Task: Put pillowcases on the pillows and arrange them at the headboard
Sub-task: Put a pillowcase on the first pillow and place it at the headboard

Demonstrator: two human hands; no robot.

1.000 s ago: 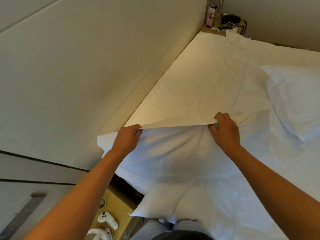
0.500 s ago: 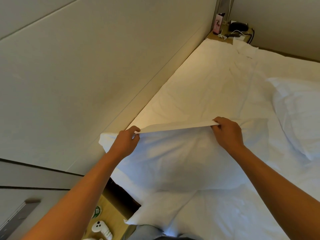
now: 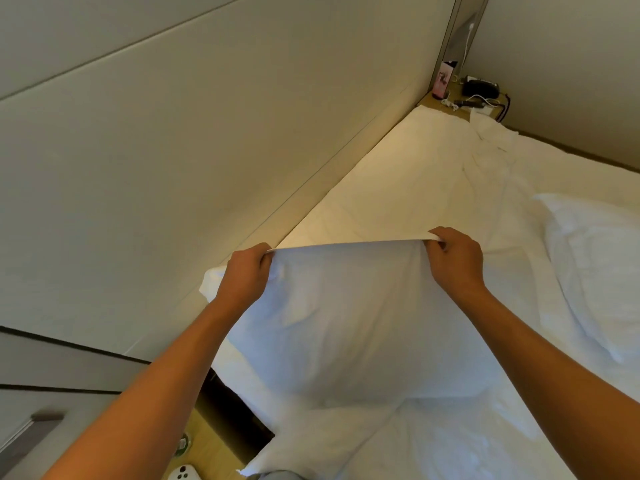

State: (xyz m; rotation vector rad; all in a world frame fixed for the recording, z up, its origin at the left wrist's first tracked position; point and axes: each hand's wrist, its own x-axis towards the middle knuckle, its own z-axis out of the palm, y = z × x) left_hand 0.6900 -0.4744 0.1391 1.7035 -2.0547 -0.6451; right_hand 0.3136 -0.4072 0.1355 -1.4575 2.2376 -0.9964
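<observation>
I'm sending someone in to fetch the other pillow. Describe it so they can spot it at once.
Start from the big padded headboard along the bed's left side. Look across the white sheet to the far right edge of the view: the pillow lies there, flat and alone. Unlike the pillow gripped by the left hand and right hand, nobody is touching it.

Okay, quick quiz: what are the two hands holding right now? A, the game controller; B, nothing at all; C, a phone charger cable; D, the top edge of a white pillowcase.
D: the left hand and right hand each pinch a corner of the white pillowcase, its top edge stretched between them.
</observation>
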